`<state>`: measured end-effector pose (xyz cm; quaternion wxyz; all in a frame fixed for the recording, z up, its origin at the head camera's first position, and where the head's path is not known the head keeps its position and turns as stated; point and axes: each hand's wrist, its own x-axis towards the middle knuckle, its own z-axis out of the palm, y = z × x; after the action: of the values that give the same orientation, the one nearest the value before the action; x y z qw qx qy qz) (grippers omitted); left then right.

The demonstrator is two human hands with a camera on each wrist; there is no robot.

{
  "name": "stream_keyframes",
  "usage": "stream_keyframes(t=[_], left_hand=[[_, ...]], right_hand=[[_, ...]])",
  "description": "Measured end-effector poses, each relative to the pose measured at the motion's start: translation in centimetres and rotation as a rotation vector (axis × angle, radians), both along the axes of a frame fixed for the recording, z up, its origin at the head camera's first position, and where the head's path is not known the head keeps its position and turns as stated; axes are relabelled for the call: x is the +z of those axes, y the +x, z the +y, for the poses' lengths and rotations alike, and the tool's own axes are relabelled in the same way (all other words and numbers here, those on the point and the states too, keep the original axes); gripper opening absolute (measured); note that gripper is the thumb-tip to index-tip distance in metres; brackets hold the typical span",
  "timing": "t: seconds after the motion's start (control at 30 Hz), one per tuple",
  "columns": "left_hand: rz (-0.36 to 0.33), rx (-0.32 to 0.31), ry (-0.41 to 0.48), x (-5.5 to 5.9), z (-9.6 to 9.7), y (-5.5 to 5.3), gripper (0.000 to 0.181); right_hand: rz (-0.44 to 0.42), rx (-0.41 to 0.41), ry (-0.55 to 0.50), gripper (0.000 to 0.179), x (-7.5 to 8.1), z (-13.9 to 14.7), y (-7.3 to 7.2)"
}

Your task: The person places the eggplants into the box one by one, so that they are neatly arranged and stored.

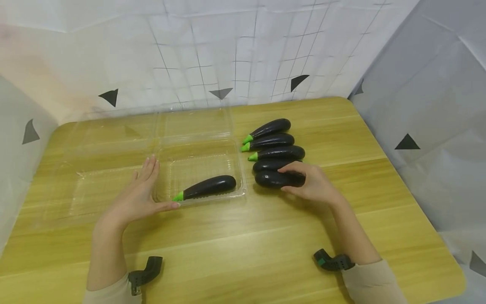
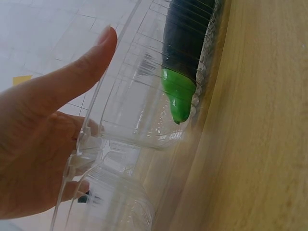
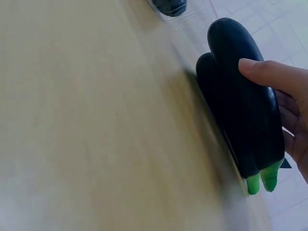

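My right hand [image 1: 313, 181] pinches a dark eggplant [image 1: 274, 179] between thumb and fingers, at the near end of a row of several eggplants. Another eggplant [image 3: 206, 65] lies right beside the held one, and both green stem ends show in the right wrist view. My left hand [image 1: 142, 196] spreads over the middle ridge of a clear plastic clamshell container [image 1: 244, 185], fingers straight and thumb along its front rim. In the container's right compartment lies one eggplant [image 1: 210, 186], its green stem [image 2: 179, 94] pointing left toward my left thumb.
Three eggplants [image 1: 279, 152] in the row have green stems pointing left. Behind the container's base stand its open clear lids [image 1: 195, 122], near the white back wall [image 1: 212, 50]. The container's left compartment [image 1: 95, 190] is beside my left hand. White sheeting [image 1: 429, 105] borders the table's right.
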<state>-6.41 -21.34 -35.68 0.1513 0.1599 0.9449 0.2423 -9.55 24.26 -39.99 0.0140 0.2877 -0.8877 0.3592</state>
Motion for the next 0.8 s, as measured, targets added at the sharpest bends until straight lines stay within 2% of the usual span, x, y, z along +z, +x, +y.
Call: stream_keyframes(t=[0.33, 0.53, 0.8], left_hand=[[-0.002, 0.001, -0.005, -0.1, 0.0, 0.0, 0.126], [0.000, 0.005, -0.007, -0.1, 0.0, 0.0, 0.127], [-0.011, 0.015, -0.004, 0.0, 0.1, 0.1, 0.127]], right_hand=[[0.023, 0.006, -0.072, 0.044, 1.7, -1.2, -0.4], [0.032, 0.013, -0.075, 0.043, 2.6, -2.1, -0.6], [0.088, 0.040, -0.099, 0.043, 3.6, -3.5, -1.1]])
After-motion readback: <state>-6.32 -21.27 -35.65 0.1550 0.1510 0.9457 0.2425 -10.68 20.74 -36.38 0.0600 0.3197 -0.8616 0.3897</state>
